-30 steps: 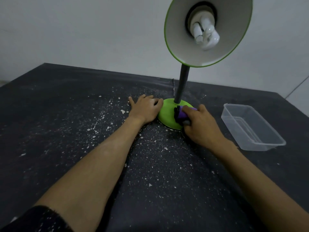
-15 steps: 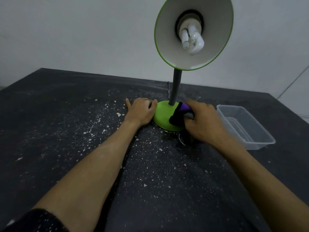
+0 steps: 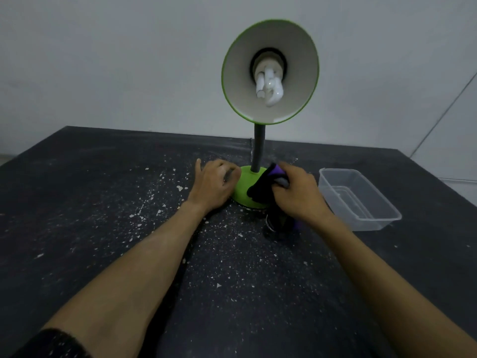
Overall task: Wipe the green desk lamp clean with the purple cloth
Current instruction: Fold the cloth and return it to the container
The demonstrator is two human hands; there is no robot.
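The green desk lamp stands upright at the table's middle, with a round green base (image 3: 244,186), a dark neck (image 3: 258,148) and a green-rimmed shade (image 3: 291,73) tilted toward me showing a white bulb. My right hand (image 3: 299,195) is shut on the purple cloth (image 3: 268,182), which looks dark in the shade and lies pressed on the right side of the base. My left hand (image 3: 214,184) rests on the table with curled fingers touching the base's left edge.
A clear plastic tub (image 3: 358,197) sits right of the lamp, close to my right wrist. White flecks and dust cover the black tabletop (image 3: 129,215). A pale wall stands behind the table's far edge.
The view has tilted up, so the lamp shade sits lower and more central. My right hand has slid the cloth up and across the base's right side. My left fingers have curled at the base.
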